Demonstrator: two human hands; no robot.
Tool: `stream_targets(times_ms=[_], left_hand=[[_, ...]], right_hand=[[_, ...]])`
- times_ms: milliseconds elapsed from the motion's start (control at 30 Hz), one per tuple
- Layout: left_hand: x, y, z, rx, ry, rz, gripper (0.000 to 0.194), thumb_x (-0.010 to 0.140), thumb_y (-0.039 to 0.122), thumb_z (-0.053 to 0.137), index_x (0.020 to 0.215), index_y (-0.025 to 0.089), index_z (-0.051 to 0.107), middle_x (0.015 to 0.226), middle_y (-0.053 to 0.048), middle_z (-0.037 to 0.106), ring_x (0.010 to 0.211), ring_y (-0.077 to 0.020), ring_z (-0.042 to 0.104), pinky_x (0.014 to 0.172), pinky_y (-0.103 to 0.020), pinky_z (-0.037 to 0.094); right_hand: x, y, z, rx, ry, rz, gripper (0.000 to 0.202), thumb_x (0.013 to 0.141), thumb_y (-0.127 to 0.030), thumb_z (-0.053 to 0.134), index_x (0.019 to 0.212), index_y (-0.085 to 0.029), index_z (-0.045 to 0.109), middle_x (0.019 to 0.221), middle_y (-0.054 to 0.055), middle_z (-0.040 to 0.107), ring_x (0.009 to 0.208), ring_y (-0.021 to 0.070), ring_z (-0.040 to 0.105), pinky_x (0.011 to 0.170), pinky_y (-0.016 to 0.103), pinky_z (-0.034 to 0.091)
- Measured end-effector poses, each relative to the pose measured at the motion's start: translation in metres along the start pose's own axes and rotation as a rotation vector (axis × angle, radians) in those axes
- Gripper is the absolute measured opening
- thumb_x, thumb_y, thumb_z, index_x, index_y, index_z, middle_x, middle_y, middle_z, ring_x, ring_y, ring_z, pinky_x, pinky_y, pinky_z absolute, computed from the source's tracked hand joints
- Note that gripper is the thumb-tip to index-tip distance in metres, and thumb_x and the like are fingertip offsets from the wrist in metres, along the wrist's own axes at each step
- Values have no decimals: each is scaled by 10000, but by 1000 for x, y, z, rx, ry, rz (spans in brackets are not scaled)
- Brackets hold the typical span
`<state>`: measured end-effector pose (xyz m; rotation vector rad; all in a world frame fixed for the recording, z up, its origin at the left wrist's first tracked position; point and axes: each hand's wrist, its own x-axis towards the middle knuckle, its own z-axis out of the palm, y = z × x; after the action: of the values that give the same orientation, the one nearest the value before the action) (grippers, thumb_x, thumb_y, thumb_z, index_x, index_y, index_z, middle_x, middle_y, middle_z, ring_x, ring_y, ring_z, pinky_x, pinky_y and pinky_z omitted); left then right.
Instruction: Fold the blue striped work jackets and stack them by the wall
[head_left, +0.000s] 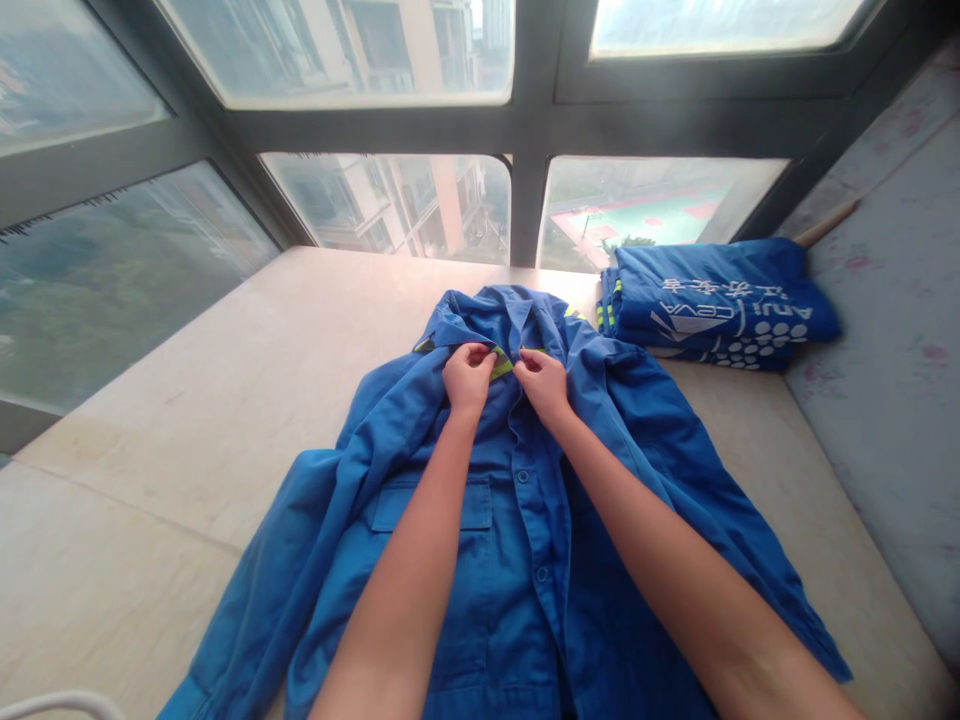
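A blue work jacket (442,560) lies front side up, its collar toward the windows and its sleeves out to both sides. My left hand (469,378) pinches the jacket's front near the collar, beside a yellow-green strip (501,364). Close to it, my right hand (543,382) is closed on the opposite front edge at the same height. Buttons (523,476) run down the front below my hands. A flapped chest pocket (431,505) lies left of them, partly behind my left forearm. My fingertips partly cover the cloth they grip.
Folded blue garments (712,300) with white print are stacked at the back right against the patterned wall (885,330). A wooden stick end (829,222) shows behind them. Grey-framed windows border the pale ledge (187,430). A white curved object (60,705) enters at the lower left.
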<state>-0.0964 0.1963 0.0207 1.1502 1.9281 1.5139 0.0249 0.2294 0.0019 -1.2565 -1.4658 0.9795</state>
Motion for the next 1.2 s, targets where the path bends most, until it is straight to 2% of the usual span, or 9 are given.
stream_targets(times_ms=[100,167,267,467,533,667,900,1067,1200], left_hand=[[-5,0,7,-272,17,-106,168,764,201,699,912,137,649,835,-55,729,763,-165,705,729,-288,576],[-8,2,10,-300,-17,-126,178,757,183,698,919,128,650,843,-63,733,772,-165,709,735,-290,581],[-10,5,11,-207,-37,-115,145,769,166,675,909,128,667,832,-64,738,759,-164,706,731,-291,579],[-8,8,12,6,34,-34,60,736,134,685,787,165,690,781,-36,720,750,-166,673,806,-316,546],[-9,7,12,41,18,-13,57,755,147,675,805,169,691,789,-32,725,747,-158,676,789,-296,547],[-13,3,8,-50,-35,-9,71,778,163,663,845,163,686,811,-33,732,749,-150,687,753,-267,555],[-22,12,7,95,24,64,89,812,151,641,856,191,707,842,-21,747,785,-154,696,803,-265,544],[-27,14,10,92,60,84,88,827,184,645,881,187,715,881,-33,753,809,-161,699,821,-269,540],[-28,13,8,100,60,85,90,826,182,640,878,188,713,867,-33,752,796,-161,699,811,-268,541]], right_hand=[[1,-2,-8,67,1,23,359,729,-317,567,996,-133,720,825,49,739,729,195,663,712,292,532],[1,-4,-12,86,-13,12,345,731,-329,575,983,-138,714,848,54,741,746,198,667,718,292,535],[-1,-8,-18,50,-49,-37,336,751,-353,581,980,-142,708,882,62,741,768,199,669,732,290,533],[-5,-14,-19,-140,-86,-193,274,799,-372,602,908,-156,730,870,69,739,772,195,667,768,292,520],[-4,-14,-17,-200,-80,-193,238,810,-341,601,898,-169,739,887,68,743,789,194,669,786,294,519],[-2,-15,-12,-241,-85,-155,205,811,-272,589,905,-187,750,929,55,751,833,186,677,826,283,512],[-1,-19,-15,-278,-164,-174,221,798,-258,572,904,-186,753,853,37,749,768,179,662,750,261,493],[0,-17,-15,-319,-159,-228,214,795,-272,556,852,-186,743,740,19,709,695,169,623,689,251,467],[-1,-16,-12,-288,-151,-227,230,799,-273,548,880,-182,743,751,21,706,698,165,623,692,249,467]])
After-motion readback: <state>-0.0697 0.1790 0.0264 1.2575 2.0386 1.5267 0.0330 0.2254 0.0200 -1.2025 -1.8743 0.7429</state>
